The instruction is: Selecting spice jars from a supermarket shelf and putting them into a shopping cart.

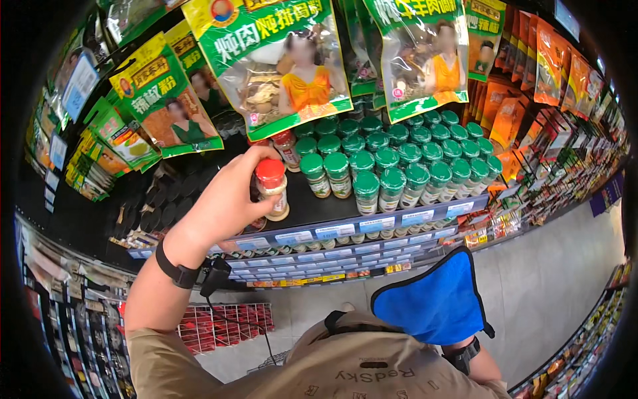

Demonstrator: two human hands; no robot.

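My left hand (239, 192) reaches over the shelf, thumb and fingers around a small red-capped seasoning jar (279, 202) with pale contents, upright at the shelf's front part. Just behind it is another red-capped jar (287, 151), partly covered by a hanging packet. To the right stand rows of green-capped spice jars (367, 192), several of them near the front edge. A blue cloth (428, 299) with black edging hangs over my right hand, which it hides; only the wrist with a black band shows. How the fingers lie under the cloth cannot be seen.
Large seasoning packets (299, 65) hang low above the jars. Smaller packets hang at the left, orange packets (551, 65) at the right. Price tags line the shelf edge (336, 232). A wire basket (224, 324) with red packets stands below left. Another stocked shelf curves along the lower right.
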